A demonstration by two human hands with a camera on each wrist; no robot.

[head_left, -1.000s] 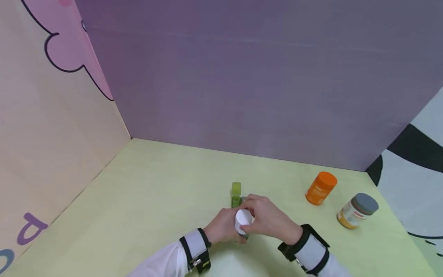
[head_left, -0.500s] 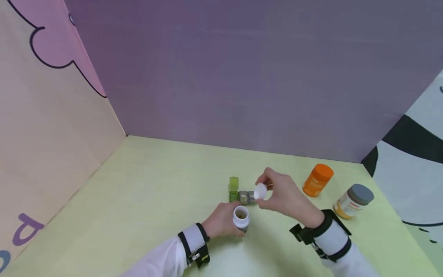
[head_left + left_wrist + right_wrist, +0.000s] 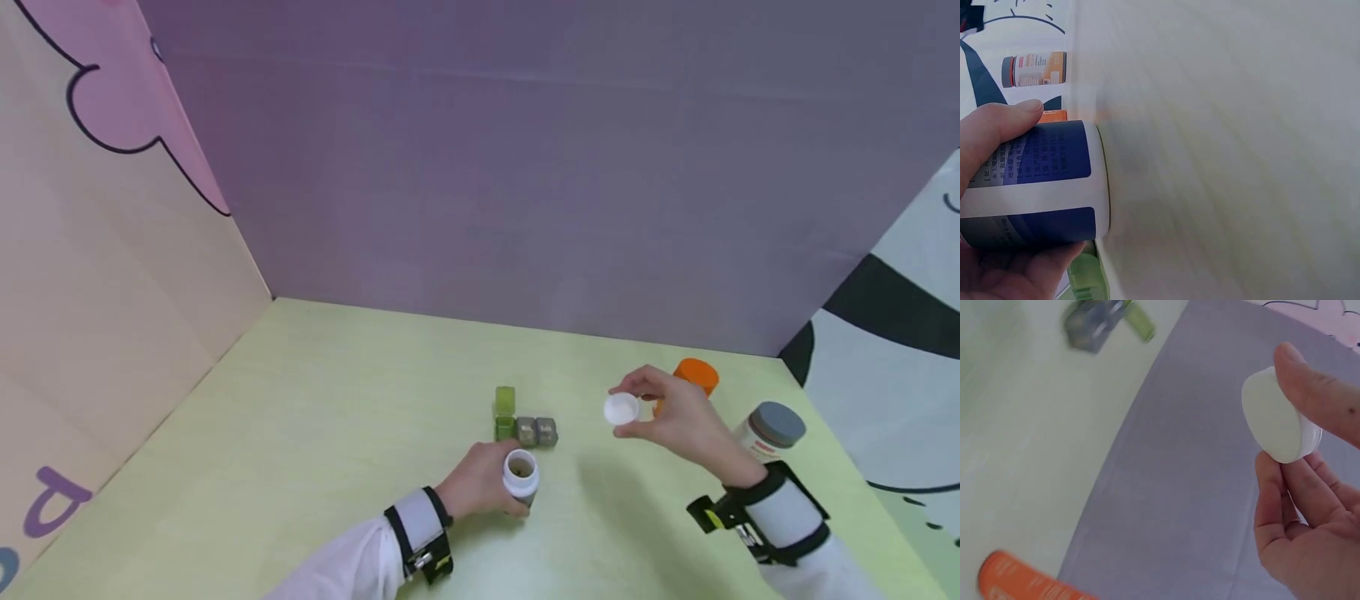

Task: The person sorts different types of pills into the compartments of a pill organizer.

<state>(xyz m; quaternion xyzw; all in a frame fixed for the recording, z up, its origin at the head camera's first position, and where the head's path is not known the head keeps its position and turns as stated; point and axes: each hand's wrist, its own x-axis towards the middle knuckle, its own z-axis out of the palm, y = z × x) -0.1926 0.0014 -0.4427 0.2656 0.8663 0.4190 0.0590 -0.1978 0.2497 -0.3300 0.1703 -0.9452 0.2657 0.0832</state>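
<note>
My left hand grips a white pill bottle with a blue label, seen side-on in the left wrist view. Its mouth is uncovered, and something brownish shows inside. Off to the right, my right hand pinches a round white cap between thumb and fingers, above the table. The cap has a ridged side in the right wrist view. Just beyond the bottle stands a small pill box with a green compartment, its lid raised, and two grey compartments.
An orange bottle stands behind my right hand, partly covered by it. A jar with a grey lid is farther right. The pale table meets a purple back wall and printed side panels.
The white cap has come off the bottle, and my right hand has carried it to the right toward the orange bottle. My left hand stays around the bottle in nearly the same place.
</note>
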